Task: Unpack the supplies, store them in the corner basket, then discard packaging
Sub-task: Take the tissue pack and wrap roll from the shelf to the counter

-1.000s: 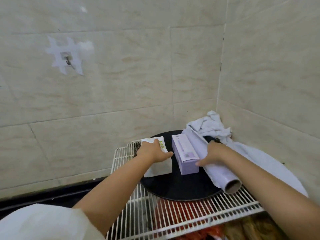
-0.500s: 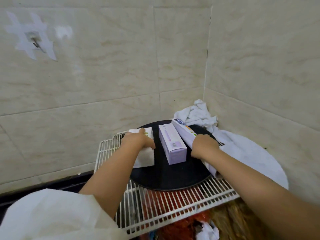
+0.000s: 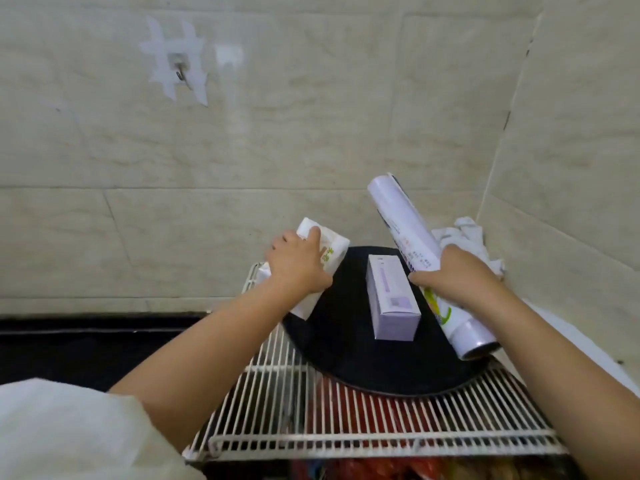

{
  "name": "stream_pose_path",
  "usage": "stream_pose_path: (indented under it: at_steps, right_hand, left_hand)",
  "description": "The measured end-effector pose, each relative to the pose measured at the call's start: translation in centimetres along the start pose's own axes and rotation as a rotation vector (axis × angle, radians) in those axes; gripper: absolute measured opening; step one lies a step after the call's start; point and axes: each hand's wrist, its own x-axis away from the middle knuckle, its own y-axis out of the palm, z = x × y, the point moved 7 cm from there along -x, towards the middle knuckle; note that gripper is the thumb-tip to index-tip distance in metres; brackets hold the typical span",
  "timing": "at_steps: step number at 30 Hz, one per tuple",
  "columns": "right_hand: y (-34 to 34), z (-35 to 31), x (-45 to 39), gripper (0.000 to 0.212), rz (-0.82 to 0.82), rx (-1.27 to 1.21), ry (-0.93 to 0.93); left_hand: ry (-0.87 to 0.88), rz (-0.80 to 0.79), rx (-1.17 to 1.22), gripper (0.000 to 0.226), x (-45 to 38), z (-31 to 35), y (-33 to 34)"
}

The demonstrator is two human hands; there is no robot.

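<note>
Risk sits in both grasps: my left hand (image 3: 297, 265) clutches the white pack (image 3: 322, 252), my right hand (image 3: 457, 276) the tilted roll (image 3: 408, 237), which could slide onto the purple box (image 3: 391, 299).

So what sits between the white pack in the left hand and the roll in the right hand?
In the head view, a lilac box lies on the black tray between the white pack and the roll; neither hand touches it.

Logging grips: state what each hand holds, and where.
Left hand grips the white packet across its middle. Right hand grips the plastic-wrap roll around its middle.
</note>
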Motion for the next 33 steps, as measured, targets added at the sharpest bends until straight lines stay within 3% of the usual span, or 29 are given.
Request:
stream_pose_path:
  at_steps: [7, 14, 19, 24, 33]
  right_hand:
    - [5.9, -11.8, 3.9, 0.038, -0.164, -0.087, -0.282]
    - [15.3, -25.6, 12.1, 0.032, -0.350, -0.171, -0.456]
    - [25.8, -32.9, 20.7, 0.041, -0.557, -0.188, -0.436]
    - [33.7, -38.6, 27.5, 0.038, -0.639, -0.220, -0.377]
    - [44.0, -44.2, 30.1, 0.041, -0.638, -0.178, -0.291]
  left_hand:
    - [-0.288, -0.002, 0.313, 0.076, 4.0, -12.8, -2.1]
    - [-0.561, -0.001, 0.303, 0.076, 14.6, -30.2, -2.4]
    - [-0.704, -0.091, 0.290, 0.079, 23.8, -43.8, -0.6]
    - [-0.794, -0.141, 0.265, 0.075, 31.4, -54.4, 0.4]
    - [-0.881, -0.166, 0.244, 0.074, 34.5, -64.1, 4.0]
